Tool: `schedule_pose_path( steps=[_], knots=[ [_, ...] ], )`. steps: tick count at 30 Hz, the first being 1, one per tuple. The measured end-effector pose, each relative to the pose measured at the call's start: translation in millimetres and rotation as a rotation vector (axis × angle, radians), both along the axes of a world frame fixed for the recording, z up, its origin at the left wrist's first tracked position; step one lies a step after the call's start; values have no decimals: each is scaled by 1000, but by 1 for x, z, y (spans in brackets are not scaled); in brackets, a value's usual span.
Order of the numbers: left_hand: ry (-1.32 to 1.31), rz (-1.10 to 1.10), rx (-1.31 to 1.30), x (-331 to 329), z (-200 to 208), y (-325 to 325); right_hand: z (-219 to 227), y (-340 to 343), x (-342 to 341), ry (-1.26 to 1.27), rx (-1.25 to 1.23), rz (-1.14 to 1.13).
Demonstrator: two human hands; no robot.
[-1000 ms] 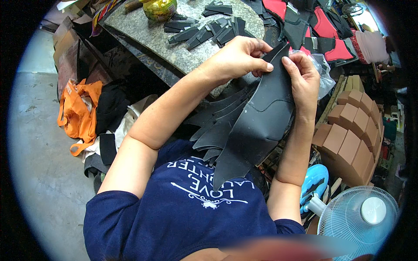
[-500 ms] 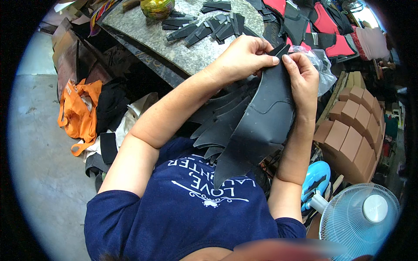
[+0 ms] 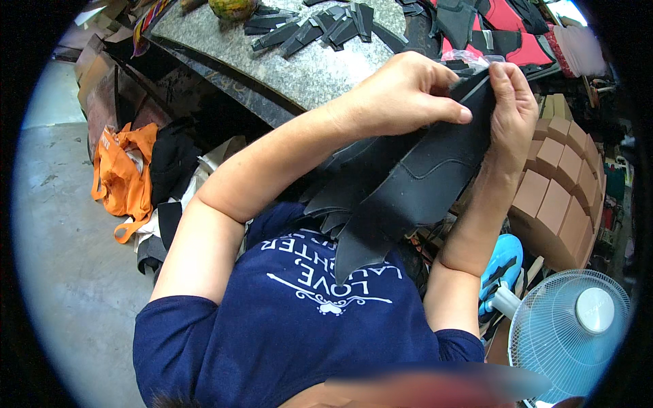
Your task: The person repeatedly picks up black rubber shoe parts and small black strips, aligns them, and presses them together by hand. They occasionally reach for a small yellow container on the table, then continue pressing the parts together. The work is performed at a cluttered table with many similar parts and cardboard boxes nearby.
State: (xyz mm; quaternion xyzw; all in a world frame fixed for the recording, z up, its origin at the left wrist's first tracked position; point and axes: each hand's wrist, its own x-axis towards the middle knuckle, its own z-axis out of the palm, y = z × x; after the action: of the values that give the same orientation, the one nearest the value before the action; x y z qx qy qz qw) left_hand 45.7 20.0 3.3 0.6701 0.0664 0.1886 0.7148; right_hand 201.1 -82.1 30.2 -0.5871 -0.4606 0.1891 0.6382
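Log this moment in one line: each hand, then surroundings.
left hand: at black sheet; right hand: pinches its upper end; surroundings: black strips on grey tabletop, fan

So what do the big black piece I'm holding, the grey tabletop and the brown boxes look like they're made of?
Black piece: probably leather or synthetic leather; a smooth, thin sheet with slight sheen. Tabletop: stone or stone-look laminate, judging by its speckled grey. Boxes: likely cardboard, matte, with flat sides and crisp edges.
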Motion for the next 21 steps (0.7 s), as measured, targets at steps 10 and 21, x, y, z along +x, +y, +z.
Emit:
schedule_pose_path(
  steps=[10,21],
  knots=[
    [-199,-530,152,-67,30,-49,95,-91,31,171,48,267],
    [460,-93,735,-127,24,-44,-51,-12,73,-293,-545,-451]
  ],
)
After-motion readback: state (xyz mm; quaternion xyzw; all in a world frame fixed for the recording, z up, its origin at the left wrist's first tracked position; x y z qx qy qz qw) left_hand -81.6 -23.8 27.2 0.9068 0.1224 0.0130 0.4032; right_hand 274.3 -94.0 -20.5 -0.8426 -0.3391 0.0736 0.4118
